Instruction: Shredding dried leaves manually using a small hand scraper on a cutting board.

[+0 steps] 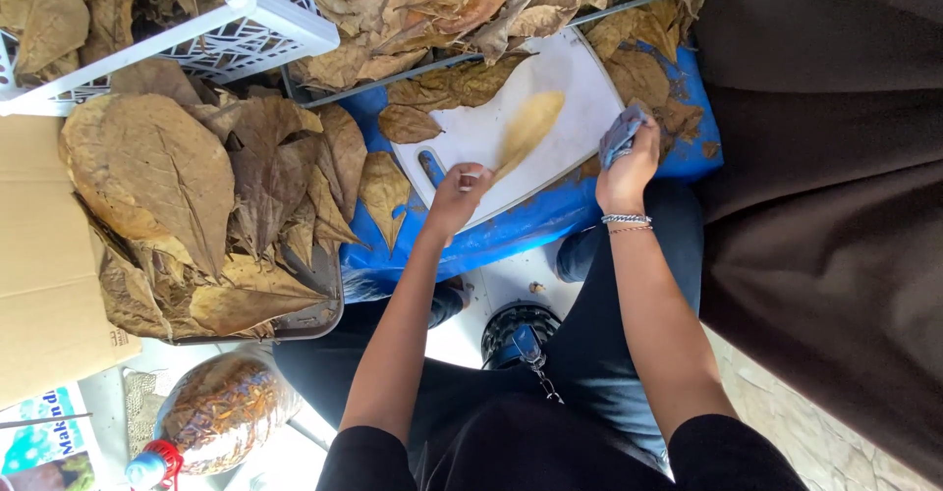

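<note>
Leaves surround us as we look down: our left hand point(457, 196) pinches the stem end of a pale dried leaf point(528, 130), fingers closed on it, so the blurred leaf stands out over the white cutting board point(580, 88) toward one o'clock from that hand. Our right hand point(627, 169) sits at three o'clock from the leaf, at the board's edge, its fingers curled tight around a grey-blue cloth point(621, 133); silver bracelets point(626, 221) ring that wrist. The board rests on a blue surface point(530, 224) at about twelve o'clock from our knees. A brown leaf point(409, 124) lies on the board's far-left corner. At nine o'clock a dark tray point(319, 309) is heaped with large brown leaves point(162, 172), and a white lattice basket point(250, 20) at eleven o'clock holds more. A cardboard box point(39, 275) sits beside the tray at the far left.
</note>
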